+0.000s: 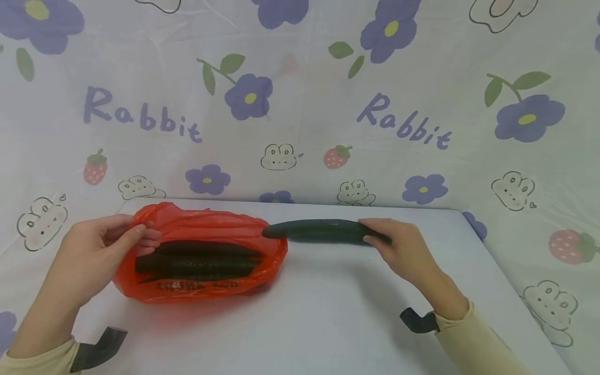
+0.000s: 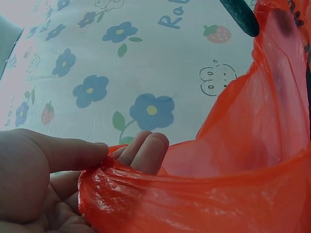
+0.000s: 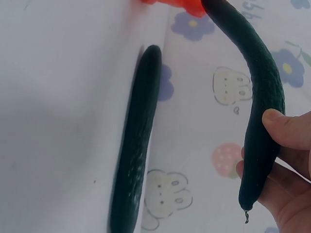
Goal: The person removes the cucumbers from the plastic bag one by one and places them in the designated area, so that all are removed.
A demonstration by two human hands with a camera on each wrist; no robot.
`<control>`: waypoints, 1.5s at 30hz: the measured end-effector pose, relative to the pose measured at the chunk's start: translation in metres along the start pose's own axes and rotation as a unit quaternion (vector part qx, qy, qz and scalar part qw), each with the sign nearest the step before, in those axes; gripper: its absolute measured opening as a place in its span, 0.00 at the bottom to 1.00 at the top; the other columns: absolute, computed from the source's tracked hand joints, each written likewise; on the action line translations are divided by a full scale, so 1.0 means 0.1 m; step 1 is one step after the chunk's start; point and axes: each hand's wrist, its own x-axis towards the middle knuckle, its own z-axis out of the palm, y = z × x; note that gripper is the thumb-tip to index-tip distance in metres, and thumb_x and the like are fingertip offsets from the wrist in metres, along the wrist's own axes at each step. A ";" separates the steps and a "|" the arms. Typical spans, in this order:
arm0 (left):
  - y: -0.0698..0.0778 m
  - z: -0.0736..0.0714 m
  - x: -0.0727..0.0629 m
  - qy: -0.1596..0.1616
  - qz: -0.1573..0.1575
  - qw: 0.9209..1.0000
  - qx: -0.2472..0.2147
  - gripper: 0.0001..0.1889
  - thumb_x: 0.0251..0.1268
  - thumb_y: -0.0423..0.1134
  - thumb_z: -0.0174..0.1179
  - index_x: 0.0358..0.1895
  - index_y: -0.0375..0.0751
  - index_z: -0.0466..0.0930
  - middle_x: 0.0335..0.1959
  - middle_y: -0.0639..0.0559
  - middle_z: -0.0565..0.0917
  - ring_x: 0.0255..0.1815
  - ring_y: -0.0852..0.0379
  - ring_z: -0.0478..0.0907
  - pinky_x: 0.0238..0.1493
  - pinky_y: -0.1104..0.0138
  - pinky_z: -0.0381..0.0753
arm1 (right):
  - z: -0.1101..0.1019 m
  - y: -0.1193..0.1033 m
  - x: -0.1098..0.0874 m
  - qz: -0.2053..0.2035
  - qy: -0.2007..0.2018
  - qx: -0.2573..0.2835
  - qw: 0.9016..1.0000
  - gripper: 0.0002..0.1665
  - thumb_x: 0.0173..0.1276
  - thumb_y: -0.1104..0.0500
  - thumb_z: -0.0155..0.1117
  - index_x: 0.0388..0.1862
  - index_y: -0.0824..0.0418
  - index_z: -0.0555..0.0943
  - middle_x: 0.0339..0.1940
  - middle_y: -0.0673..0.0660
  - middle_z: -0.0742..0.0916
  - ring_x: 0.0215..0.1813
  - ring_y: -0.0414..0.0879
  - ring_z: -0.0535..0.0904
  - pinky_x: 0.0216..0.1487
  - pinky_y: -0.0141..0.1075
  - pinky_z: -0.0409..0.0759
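Observation:
A red plastic bag (image 1: 201,291) lies on its side at the left of the table, mouth facing the viewer, with dark green cucumbers (image 1: 201,260) inside. My left hand (image 1: 105,250) pinches the bag's rim between thumb and fingers; the left wrist view shows the gathered film (image 2: 109,189). My right hand (image 1: 403,247) grips a long, slightly bent cucumber (image 1: 323,230) near one end, its other end at the bag's right edge. In the right wrist view another cucumber (image 3: 138,141) lies on the table below the held one; I cannot make it out in the head view.
The white table (image 1: 328,323) runs back to a hanging cloth (image 1: 309,104) printed with flowers, rabbits and strawberries. Black angular mounts (image 1: 100,349) are strapped on both wrists over pale sleeves (image 1: 473,338).

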 end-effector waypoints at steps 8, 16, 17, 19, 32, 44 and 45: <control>0.01 0.00 0.01 -0.002 -0.003 1.000 0.007 0.17 0.86 0.40 0.60 0.62 0.30 0.86 0.46 0.44 0.93 0.41 0.66 0.90 0.47 0.85 0.78 | -0.07 0.12 -0.13 0.009 0.008 -0.011 1.000 0.26 0.64 0.73 0.80 0.62 0.62 0.90 0.54 0.59 0.93 0.56 0.59 0.90 0.55 0.57 0.88; 0.00 0.01 0.01 -0.001 0.003 1.000 -0.006 0.16 0.85 0.37 0.60 0.62 0.27 0.85 0.47 0.41 0.92 0.41 0.65 0.90 0.46 0.82 0.81 | -0.09 0.24 -0.19 0.027 0.008 -0.020 0.999 0.25 0.65 0.72 0.79 0.62 0.62 0.90 0.54 0.59 0.93 0.56 0.59 0.90 0.54 0.57 0.88; 0.00 0.01 0.02 0.000 0.003 1.000 -0.006 0.16 0.85 0.37 0.60 0.61 0.27 0.86 0.47 0.41 0.92 0.40 0.66 0.90 0.46 0.83 0.81 | -0.09 0.25 -0.20 0.029 0.008 -0.020 0.999 0.25 0.65 0.72 0.79 0.62 0.62 0.90 0.54 0.59 0.93 0.56 0.59 0.90 0.54 0.57 0.88; 0.00 0.01 0.02 -0.001 0.004 1.000 -0.006 0.16 0.85 0.37 0.60 0.61 0.28 0.86 0.47 0.41 0.92 0.41 0.66 0.90 0.46 0.82 0.81 | -0.08 0.27 -0.22 0.031 0.009 -0.021 0.999 0.25 0.65 0.72 0.80 0.61 0.62 0.90 0.53 0.59 0.93 0.55 0.60 0.90 0.54 0.57 0.88; -0.01 0.00 0.01 0.003 0.002 1.000 0.002 0.15 0.85 0.37 0.61 0.61 0.28 0.86 0.46 0.42 0.93 0.40 0.66 0.90 0.45 0.83 0.80 | -0.05 0.41 -0.33 0.072 -0.017 -0.005 0.997 0.23 0.66 0.70 0.80 0.59 0.61 0.91 0.52 0.58 0.93 0.54 0.58 0.91 0.53 0.57 0.88; -0.02 -0.01 0.00 0.003 0.007 1.000 -0.010 0.16 0.85 0.37 0.60 0.61 0.27 0.86 0.47 0.41 0.92 0.40 0.65 0.91 0.46 0.82 0.81 | 0.06 0.52 -0.38 0.050 -0.058 -0.007 0.997 0.23 0.64 0.70 0.81 0.58 0.59 0.92 0.52 0.58 0.93 0.51 0.54 0.91 0.48 0.54 0.88; -0.02 -0.01 -0.01 0.003 0.007 1.000 -0.010 0.16 0.85 0.37 0.60 0.61 0.27 0.86 0.47 0.41 0.92 0.40 0.65 0.91 0.46 0.82 0.81 | 0.07 0.53 -0.38 0.047 -0.060 -0.007 0.997 0.23 0.64 0.70 0.81 0.58 0.59 0.92 0.53 0.58 0.93 0.51 0.54 0.90 0.48 0.54 0.88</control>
